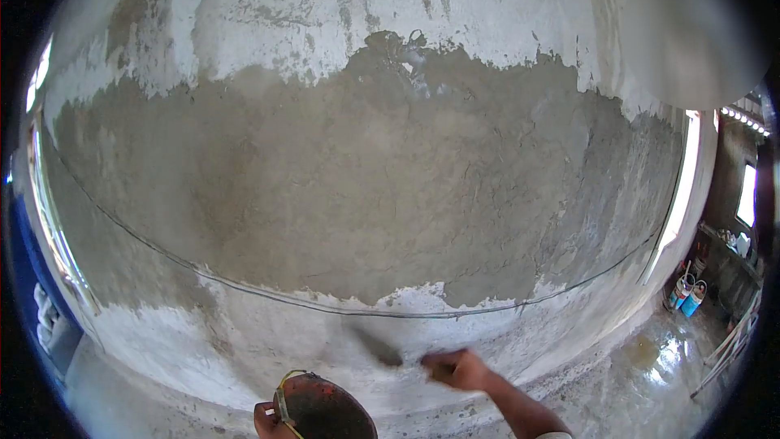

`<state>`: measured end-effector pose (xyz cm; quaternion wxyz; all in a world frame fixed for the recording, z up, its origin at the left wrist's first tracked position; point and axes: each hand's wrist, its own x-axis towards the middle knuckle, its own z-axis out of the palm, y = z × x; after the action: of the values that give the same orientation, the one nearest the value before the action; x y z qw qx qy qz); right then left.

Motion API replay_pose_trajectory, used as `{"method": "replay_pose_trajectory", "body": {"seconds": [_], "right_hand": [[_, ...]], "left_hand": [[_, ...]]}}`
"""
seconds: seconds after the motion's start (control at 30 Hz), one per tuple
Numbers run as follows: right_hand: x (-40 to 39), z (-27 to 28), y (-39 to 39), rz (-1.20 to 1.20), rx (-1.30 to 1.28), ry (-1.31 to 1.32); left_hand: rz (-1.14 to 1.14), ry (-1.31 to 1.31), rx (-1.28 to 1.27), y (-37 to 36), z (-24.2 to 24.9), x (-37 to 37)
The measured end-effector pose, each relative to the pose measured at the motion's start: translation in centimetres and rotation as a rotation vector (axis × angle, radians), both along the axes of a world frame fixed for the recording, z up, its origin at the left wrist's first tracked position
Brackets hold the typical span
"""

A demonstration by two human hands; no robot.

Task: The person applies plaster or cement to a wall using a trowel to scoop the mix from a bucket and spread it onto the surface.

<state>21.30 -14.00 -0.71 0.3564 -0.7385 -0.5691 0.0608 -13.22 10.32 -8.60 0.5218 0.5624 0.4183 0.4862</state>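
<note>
My left hand point(270, 421) is closed on the rim of a dark round bucket point(329, 410) with a yellow edge or handle, at the bottom of the view. To its right, my right hand point(461, 369) is wrapped round the handle of a trowel point(378, 347), whose blade is blurred and points up and left. Ahead stands a wall with a broad patch of wet grey plaster point(390, 187) across its middle. The blade is low in front of the whitish lower wall, below the plaster's edge.
A thin cable point(390, 314) sags across the lower wall. Bright window openings stand at both sides. On the right are blue containers point(693, 301), long poles point(727, 349) and a wet floor point(650, 366). Something blue point(32, 260) stands at the far left.
</note>
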Motion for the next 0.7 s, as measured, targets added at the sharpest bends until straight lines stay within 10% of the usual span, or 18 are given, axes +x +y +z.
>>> {"method": "replay_pose_trajectory", "body": {"seconds": [0.2, 0.33, 0.7], "right_hand": [[7.1, 16.7, 5.5, -0.598, 0.978, -0.456], [9.3, 25.2, 10.0, -0.882, 0.884, -0.541], [1.6, 7.0, 13.1, -0.526, 0.571, -0.456]], "left_hand": [[-0.133, -0.016, 0.030, 0.9, -0.4, -1.7], [-0.158, -0.137, -0.044, 0.5, 1.1, -3.5], [-0.174, -0.177, 0.020, 3.5, -3.1, -8.7]]}}
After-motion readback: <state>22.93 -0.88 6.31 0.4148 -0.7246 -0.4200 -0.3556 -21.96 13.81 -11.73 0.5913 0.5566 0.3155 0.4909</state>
